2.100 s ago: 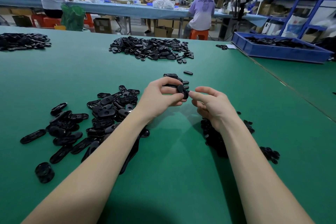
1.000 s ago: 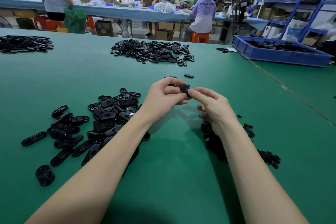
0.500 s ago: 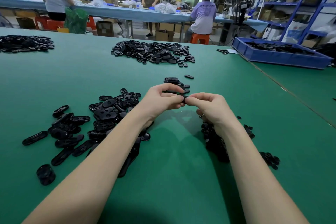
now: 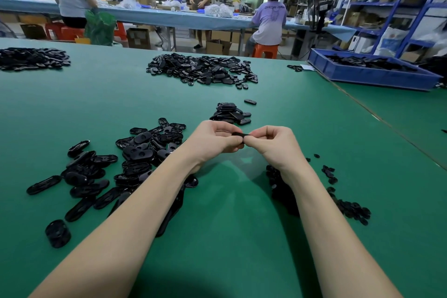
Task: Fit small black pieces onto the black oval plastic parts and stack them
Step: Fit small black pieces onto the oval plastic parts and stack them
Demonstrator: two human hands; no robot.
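a loose heap of black oval parts (image 4: 135, 159) lies on the green table (image 4: 229, 237) at the left, partly under the left forearm. the left hand (image 4: 212, 140) is raised over the table with its fingers curled, thumb and fingertips pinching the left end of one oval part (image 4: 240, 134). that part is seen edge-on as a thin, flat, dark strip bridging the two hands. the right hand (image 4: 273, 143) pinches its right end, fingers curled in tight. just behind the hands sits a small stack of finished parts (image 4: 229, 113). small black pieces (image 4: 348, 205) lie scattered at the right, beside the right forearm. no writing on the parts can be read.
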